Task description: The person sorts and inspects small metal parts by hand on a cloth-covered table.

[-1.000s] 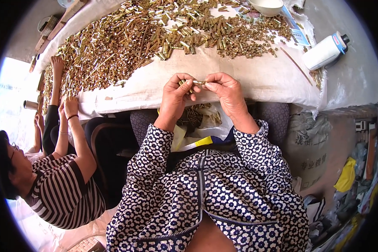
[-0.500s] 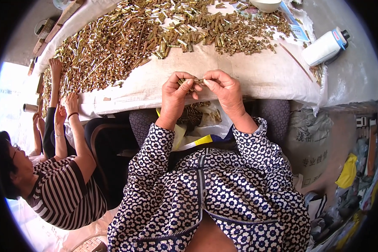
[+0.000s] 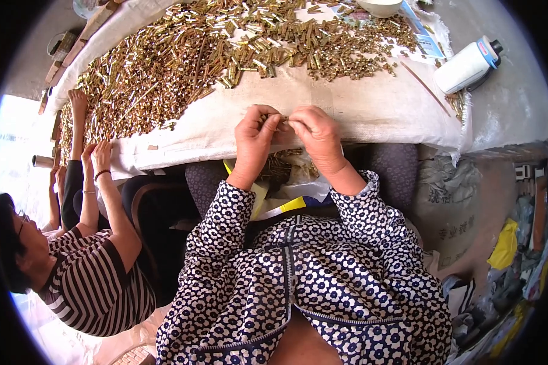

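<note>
Both hands meet just over the near edge of the cloth-covered table (image 3: 371,115), fingertips pinched together on a small brass piece (image 3: 284,120): the left hand (image 3: 254,139) closes thumb and forefinger on one end, the right hand (image 3: 315,135) on the other, the remaining fingers curled in. The piece looks like a short metal tube, so it is likely stiff, light and rather smooth, apt to slip or roll; a pinch at the ends, as here, seems the sure hold. A wide heap of brass pieces (image 3: 213,55) covers the far half of the table up to its far edge, leaving a bare strip of cloth along the near edge where the hands have room. At the right corner lie a white bottle (image 3: 466,67) and a thin stick (image 3: 424,88), well apart. A second person in a striped shirt (image 3: 97,286) reaches in at the left edge.
</note>
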`<control>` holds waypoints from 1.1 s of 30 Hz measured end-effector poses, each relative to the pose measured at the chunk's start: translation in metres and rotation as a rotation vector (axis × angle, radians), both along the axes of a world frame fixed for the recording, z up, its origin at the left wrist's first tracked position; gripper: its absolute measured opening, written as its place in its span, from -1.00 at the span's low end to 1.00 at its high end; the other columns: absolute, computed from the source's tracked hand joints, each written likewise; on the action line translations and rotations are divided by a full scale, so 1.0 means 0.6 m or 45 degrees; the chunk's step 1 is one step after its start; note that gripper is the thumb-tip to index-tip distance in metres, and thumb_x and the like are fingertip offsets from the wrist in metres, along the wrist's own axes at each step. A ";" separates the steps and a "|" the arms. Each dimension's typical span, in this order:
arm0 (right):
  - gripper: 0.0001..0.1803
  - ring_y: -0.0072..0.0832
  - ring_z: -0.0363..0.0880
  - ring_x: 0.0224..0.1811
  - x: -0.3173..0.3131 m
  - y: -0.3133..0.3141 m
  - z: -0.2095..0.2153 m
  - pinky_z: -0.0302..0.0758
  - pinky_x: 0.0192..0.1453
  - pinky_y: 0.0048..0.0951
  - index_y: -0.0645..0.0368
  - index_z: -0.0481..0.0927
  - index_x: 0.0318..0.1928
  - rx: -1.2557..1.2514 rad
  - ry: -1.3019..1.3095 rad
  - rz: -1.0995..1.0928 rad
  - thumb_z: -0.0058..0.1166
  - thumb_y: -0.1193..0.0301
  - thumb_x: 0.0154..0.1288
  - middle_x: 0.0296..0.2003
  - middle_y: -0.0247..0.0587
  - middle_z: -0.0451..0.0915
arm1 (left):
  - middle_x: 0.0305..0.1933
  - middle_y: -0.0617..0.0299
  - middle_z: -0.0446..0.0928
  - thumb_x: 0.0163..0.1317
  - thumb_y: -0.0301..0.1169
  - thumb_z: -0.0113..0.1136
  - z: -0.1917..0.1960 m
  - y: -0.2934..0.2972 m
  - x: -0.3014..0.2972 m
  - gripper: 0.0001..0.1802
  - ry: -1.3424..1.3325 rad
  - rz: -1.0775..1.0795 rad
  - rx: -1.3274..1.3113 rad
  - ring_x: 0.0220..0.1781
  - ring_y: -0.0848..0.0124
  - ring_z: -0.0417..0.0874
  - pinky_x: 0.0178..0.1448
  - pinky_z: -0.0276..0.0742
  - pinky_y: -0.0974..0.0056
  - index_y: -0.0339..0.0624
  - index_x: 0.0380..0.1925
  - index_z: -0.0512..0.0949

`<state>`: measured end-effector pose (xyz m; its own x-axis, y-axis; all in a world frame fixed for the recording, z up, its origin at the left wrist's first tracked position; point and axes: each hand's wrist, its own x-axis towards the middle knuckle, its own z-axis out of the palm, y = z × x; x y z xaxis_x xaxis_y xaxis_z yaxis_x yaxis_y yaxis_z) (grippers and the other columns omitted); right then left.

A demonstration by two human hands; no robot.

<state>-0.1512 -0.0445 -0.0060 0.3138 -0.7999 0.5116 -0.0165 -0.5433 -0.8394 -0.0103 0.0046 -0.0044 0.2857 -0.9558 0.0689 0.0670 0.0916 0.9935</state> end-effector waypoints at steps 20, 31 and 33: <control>-0.79 -0.21 0.54 -0.15 -0.033 -0.155 -0.035 0.53 -0.10 -0.24 0.08 0.57 -0.18 -0.370 1.060 -0.597 0.14 0.43 0.12 -0.23 -0.20 0.55 | -0.43 0.25 0.59 0.34 -0.48 0.06 -0.004 -0.021 0.007 -0.94 -0.012 -0.148 0.209 -0.47 0.55 0.59 -0.42 0.53 0.48 -0.23 -0.30 0.44; -0.92 -0.25 0.55 -0.23 -0.040 -0.150 -0.040 0.53 -0.17 -0.27 0.09 0.57 -0.32 -0.421 0.975 -0.585 0.11 0.49 0.12 -0.35 -0.22 0.56 | -0.36 0.16 0.60 0.37 -0.41 0.04 0.025 0.015 0.022 -0.91 0.451 -0.235 0.237 -0.48 0.49 0.57 -0.39 0.51 0.44 -0.19 -0.27 0.44; -0.90 -0.26 0.55 -0.22 -0.047 -0.142 -0.042 0.53 -0.17 -0.27 0.11 0.58 -0.32 -0.366 0.874 -0.550 0.13 0.51 0.10 -0.31 -0.20 0.57 | -0.33 0.15 0.61 0.37 -0.42 0.04 0.040 0.025 0.024 -0.91 0.449 -0.273 0.223 -0.42 0.48 0.60 -0.34 0.55 0.42 -0.20 -0.25 0.44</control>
